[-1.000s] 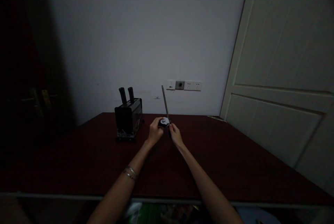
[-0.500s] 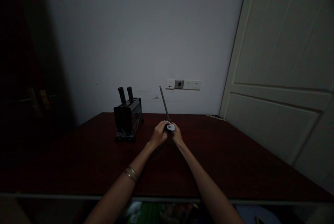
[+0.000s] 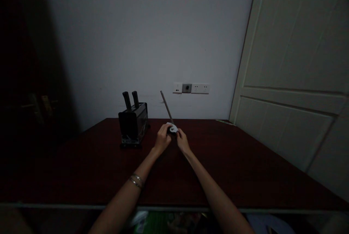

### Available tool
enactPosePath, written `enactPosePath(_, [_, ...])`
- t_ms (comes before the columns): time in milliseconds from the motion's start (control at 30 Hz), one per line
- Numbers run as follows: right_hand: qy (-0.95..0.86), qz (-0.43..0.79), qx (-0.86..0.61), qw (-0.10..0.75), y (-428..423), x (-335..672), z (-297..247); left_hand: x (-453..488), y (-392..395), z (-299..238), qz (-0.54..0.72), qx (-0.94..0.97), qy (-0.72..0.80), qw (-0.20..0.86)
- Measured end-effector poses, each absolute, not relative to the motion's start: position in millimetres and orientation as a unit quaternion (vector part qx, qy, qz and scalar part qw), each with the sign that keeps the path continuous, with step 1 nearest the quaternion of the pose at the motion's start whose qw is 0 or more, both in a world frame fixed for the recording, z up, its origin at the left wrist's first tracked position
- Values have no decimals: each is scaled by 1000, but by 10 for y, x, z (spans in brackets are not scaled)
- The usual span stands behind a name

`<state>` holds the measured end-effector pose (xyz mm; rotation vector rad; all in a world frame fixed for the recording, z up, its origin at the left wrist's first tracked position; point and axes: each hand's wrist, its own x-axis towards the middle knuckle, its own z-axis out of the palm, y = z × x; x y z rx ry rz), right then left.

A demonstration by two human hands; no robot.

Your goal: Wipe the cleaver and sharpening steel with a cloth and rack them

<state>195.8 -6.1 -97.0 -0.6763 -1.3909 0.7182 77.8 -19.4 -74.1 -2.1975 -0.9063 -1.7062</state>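
Over the middle of the table, my left hand [image 3: 162,139] is closed around the dark handle end of a long thin grey rod or blade [image 3: 167,106]. The rod points away from me, up and to the left; whether it is a knife seen edge-on or a sharpening steel I cannot tell. A white piece of cloth or paper [image 3: 173,129] lies bunched against the handle, between my hands. The fingers of my right hand [image 3: 183,141] pinch its right edge. My fingers partly cover the handle.
A black knife block [image 3: 128,125] with two black handles upright in it stands left of my hands on the dark red table [image 3: 231,161]. Wall sockets [image 3: 200,88] are behind, and a pale panelled door [image 3: 289,125] is at the right.
The rod has tilted further left, and its handle end has shifted slightly left with my left hand. My right hand has drawn a little apart from my left, still at the cloth.
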Motion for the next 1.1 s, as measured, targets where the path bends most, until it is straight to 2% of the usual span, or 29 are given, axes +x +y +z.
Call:
enactPosePath(433, [-584,348,-300,669,10,2028,-1028,871,-301,-683,-567,-787,-234,69])
enactPosePath(733, [-547,395,-305,672,-44,1943,-981,687,-249,-538,-704,-593,-387,47])
enactPosePath(1100, [-535,444,-265,669,-50,1957,-914,646,-182,-551,-704,-581,-407,30])
